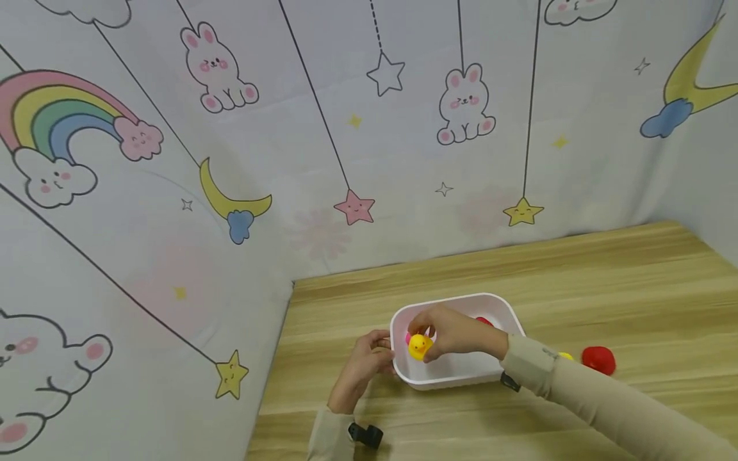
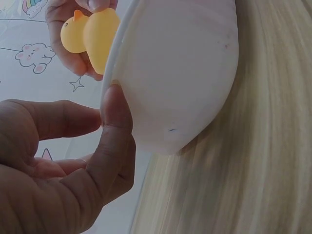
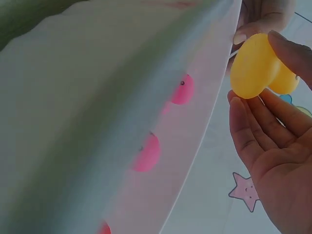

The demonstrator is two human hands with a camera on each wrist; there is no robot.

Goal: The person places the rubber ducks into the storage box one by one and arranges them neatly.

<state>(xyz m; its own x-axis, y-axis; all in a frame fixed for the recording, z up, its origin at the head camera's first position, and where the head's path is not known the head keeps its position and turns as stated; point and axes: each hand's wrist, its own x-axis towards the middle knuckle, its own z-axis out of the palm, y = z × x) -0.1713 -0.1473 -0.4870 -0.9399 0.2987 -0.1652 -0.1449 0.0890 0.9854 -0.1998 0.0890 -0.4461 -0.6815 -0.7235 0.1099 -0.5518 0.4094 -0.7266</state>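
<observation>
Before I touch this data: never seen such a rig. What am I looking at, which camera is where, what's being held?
No robot here: these are a person's two bare hands. The wide picture comes from a camera on the head, looking forward and down; the other two come from cameras on each wrist.

On the wood-grain table stands a white bin. The left hand pinches its rim; the right hand holds a yellow toy duck at that same end. Inside the bin are pink toys and something red. Beside it on the table lie a red object and a yellow one, the latter mostly hidden by the right sleeve.
</observation>
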